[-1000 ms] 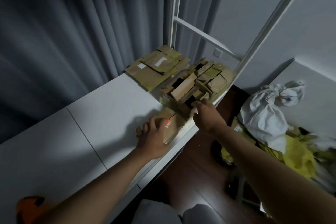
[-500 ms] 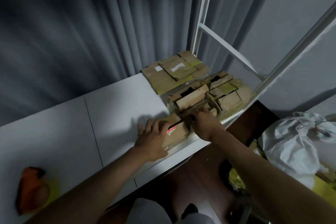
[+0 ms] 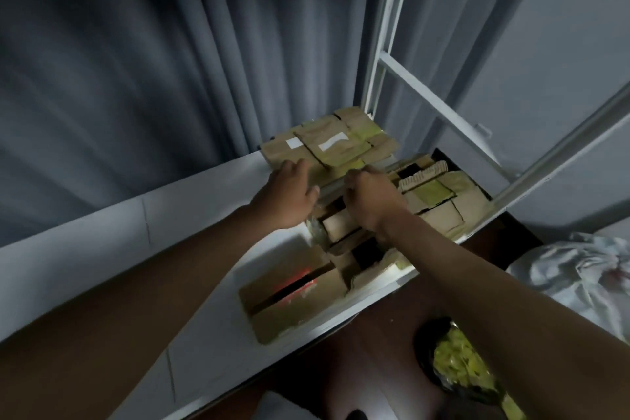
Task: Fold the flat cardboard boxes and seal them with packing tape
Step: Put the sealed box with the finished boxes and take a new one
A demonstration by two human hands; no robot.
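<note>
The right hand [image 3: 370, 201] is curled around the near edge of a flat cardboard piece [image 3: 332, 160] at the table's [image 3: 204, 201] twelve o'clock; the left hand [image 3: 289, 196] lies spread on it. Pulling could drag the loose folded boxes [image 3: 439, 201] at two o'clock off the table edge, since they crowd against it.

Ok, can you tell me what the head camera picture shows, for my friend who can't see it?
Two bare hands reach over a white table to a pile of flat cardboard boxes: the left hand rests open on the pile, and the right hand curls round a piece of cardboard. A folded box with a red label sits nearer, and grey curtains hang behind.
</note>
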